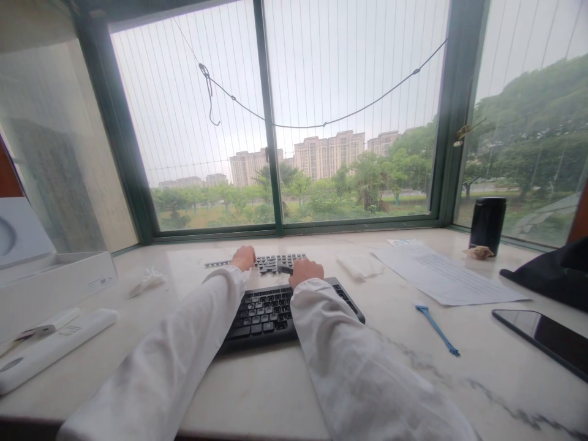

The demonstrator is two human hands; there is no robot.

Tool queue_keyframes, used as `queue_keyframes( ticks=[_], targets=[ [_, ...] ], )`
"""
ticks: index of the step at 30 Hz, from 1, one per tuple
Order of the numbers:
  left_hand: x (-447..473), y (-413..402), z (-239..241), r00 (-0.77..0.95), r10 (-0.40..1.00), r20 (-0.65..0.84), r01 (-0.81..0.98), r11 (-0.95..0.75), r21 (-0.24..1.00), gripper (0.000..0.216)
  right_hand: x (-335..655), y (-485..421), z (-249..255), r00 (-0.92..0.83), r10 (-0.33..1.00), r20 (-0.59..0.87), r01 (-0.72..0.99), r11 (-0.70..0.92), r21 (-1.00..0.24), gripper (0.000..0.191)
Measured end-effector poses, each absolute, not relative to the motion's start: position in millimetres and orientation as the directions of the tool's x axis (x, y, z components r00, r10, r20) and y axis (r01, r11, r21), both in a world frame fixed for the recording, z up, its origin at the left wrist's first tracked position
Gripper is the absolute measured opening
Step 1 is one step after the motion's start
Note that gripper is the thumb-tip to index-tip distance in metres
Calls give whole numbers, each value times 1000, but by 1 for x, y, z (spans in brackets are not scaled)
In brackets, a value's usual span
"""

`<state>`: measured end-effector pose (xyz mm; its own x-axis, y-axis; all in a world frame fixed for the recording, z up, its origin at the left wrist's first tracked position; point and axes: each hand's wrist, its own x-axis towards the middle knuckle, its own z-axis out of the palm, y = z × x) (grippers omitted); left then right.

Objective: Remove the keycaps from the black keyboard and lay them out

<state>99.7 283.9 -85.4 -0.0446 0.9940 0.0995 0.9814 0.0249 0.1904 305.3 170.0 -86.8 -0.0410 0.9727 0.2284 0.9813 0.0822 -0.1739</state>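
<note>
A black keyboard (264, 313) lies on the marble sill under my forearms, with some of its key positions looking bare. Behind it, loose dark keycaps (271, 263) are laid out in rows. My left hand (243, 258) is at the left part of these rows, its fingers curled downward; whatever they pinch is hidden. Just above the keyboard's back edge, my right hand (307, 271) is closed around a small dark piece (285, 269) that sticks out to the left. Its exact kind is too small to tell.
To the right lie a blue plastic tool (436, 329), a phone (546, 337), a printed sheet (445, 275) and a clear bag (361, 266). A black can (487, 225) stands behind. White boxes (59, 275) and a long white device (59, 349) are left. Windows border the back.
</note>
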Motion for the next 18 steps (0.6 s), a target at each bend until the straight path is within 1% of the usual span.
queue_keyframes(
  ticks=[7,9,12,15,18],
  targets=[
    [118,248,-55,48,991,126,980,-71,188,19,305,169,-85,-56,957,283,972,118,-205,18],
    [126,229,-45,74,990,123,975,-98,200,20,306,167,-83,-36,946,322,968,113,-225,22],
    [137,195,-35,177,977,118,950,-201,239,27,307,164,-78,18,935,354,959,84,-269,28],
    [141,164,-35,343,936,80,870,-349,348,34,308,160,-74,67,932,357,931,70,-357,34],
    [135,141,-42,487,874,13,792,-447,415,39,307,155,-71,142,920,366,863,67,-501,41]
  ],
)
